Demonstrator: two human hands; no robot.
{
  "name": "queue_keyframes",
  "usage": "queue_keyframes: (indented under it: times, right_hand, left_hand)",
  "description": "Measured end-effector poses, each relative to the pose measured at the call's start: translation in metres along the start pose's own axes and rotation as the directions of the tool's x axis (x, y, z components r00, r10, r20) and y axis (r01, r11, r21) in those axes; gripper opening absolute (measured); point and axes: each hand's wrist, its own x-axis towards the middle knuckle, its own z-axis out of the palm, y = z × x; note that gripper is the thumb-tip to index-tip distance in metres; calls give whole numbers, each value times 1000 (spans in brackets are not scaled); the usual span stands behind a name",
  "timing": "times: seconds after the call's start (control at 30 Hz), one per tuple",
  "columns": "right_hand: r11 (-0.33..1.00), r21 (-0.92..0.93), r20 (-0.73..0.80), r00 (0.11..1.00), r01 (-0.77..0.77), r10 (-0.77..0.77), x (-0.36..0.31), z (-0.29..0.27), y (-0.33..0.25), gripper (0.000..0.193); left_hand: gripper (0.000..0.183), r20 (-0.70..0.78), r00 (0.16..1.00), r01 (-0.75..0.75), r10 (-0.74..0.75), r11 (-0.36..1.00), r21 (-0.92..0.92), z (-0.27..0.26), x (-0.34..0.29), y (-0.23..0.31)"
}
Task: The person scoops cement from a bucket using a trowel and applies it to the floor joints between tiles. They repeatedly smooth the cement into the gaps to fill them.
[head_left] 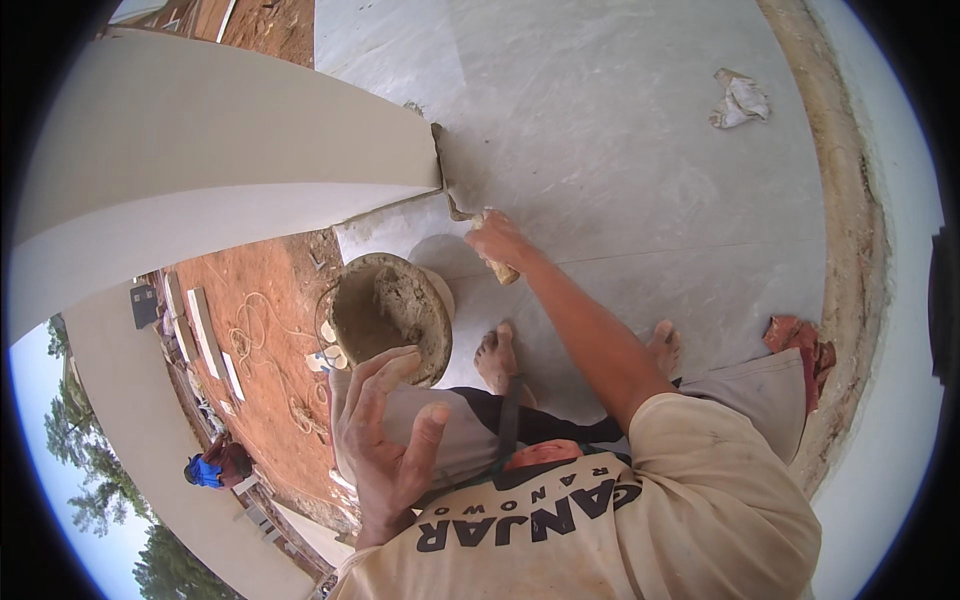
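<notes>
My right hand (497, 243) is wrapped round the wooden handle of a trowel (505, 272). The trowel's metal neck bends toward the foot of a pale column (300, 130), where a dark seam meets the grey floor; its blade is hard to make out there. Left of my feet stands a bucket (432, 340) with a mortar-crusted rim, and wet grey mortar (400, 305) clings to its inner side. My left hand (385, 430) is raised just nearer to me than the bucket, fingers apart and holding nothing.
Grey floor tiles (650, 180) spread ahead, with a crumpled whitish rag or bag (741, 98) on them. A rough channel (850, 200) follows the right wall. A reddish crumpled piece (800, 345) lies beside it. Red soil with a rope (262, 335), planks (207, 330) and a distant person (222, 465) are left.
</notes>
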Motion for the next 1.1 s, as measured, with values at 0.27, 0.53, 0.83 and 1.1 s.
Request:
queue_keyframes:
  times: [0.27,0.53,0.83,1.1]
  right_hand:
    - [990,122,-160,984,-63,83,34,-47,3,38]
    - [954,234,-45,978,-188,203,75,-99,16,31]
    - [981,-30,-98,978,-190,186,61,-78,2,50]
    - [985,20,-31,984,-173,174,39,-48,-21,55]
  left_hand:
    - [56,0,999,-42,42,999,33,-2,1,2]
    - [47,-7,994,-106,108,985,134,-5,3,-1]
    - [45,15,994,-110,109,980,166,-4,9,2]
    - [45,56,992,-119,114,989,92,2,8,11]
